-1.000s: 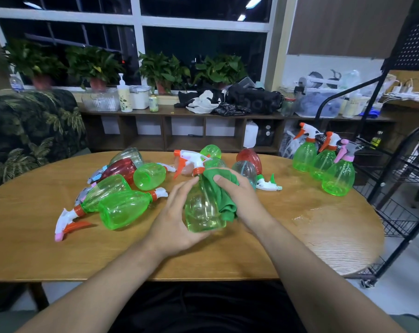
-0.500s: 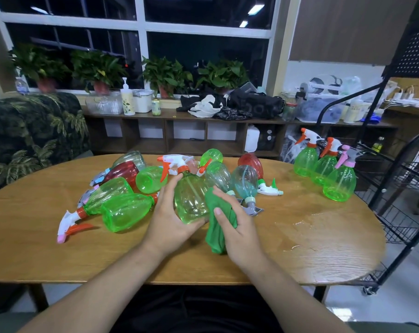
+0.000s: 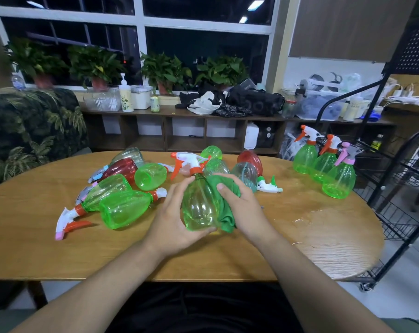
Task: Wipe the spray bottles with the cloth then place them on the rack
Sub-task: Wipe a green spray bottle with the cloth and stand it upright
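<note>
A clear green spray bottle with a white and orange trigger head stands upright over the middle of the wooden table. My left hand grips its left side and base. My right hand holds a green cloth pressed against the bottle's right side. Several more bottles, green and red, lie in a heap behind and to the left. Three green bottles stand upright at the table's right end. The black wire rack stands just right of the table.
Wet patches shine on the table to the right of my hands. A loose white and green trigger head lies by a pale bottle. A leaf-patterned sofa is at the left; a low shelf with plants runs under the window.
The bottle has come back upright from a tilt toward the pile. The cloth moved from below the bottle up along its right side.
</note>
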The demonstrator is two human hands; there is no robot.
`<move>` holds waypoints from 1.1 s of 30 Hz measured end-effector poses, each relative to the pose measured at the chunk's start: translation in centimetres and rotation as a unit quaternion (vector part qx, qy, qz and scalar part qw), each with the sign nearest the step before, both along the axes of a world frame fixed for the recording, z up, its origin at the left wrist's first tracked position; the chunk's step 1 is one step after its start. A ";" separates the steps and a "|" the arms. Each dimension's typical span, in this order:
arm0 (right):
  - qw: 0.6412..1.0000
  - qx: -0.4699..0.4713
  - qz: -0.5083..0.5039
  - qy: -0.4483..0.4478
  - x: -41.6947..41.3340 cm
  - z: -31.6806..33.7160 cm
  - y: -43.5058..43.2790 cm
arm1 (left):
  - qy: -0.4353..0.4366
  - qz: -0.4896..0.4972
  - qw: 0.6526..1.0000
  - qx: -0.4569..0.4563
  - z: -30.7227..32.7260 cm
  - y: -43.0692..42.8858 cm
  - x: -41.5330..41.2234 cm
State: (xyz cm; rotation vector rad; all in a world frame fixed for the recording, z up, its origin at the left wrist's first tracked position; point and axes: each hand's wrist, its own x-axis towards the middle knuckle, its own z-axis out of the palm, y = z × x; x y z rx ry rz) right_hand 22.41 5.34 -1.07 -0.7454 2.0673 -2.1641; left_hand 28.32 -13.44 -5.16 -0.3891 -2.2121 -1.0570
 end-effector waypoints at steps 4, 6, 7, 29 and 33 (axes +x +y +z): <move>0.996 -0.064 0.018 -0.052 -0.4 0.0 0.3 | 0.016 -0.029 0.999 -0.027 0.2 0.2 0.4; 0.998 -0.057 0.003 -0.030 -0.7 -0.4 0.5 | 0.020 -0.041 0.999 -0.028 0.2 0.2 0.5; 0.998 -0.052 -0.005 -0.021 -0.8 -0.3 0.6 | 0.020 -0.044 0.999 -0.026 0.2 0.2 0.4; 0.969 0.034 -0.013 0.243 1.3 -2.9 1.2 | -0.035 0.018 0.996 0.079 -0.2 -0.4 -0.5; 0.959 0.035 -0.018 0.282 1.6 -3.4 1.7 | -0.035 0.027 0.995 0.093 0.0 -0.1 -0.4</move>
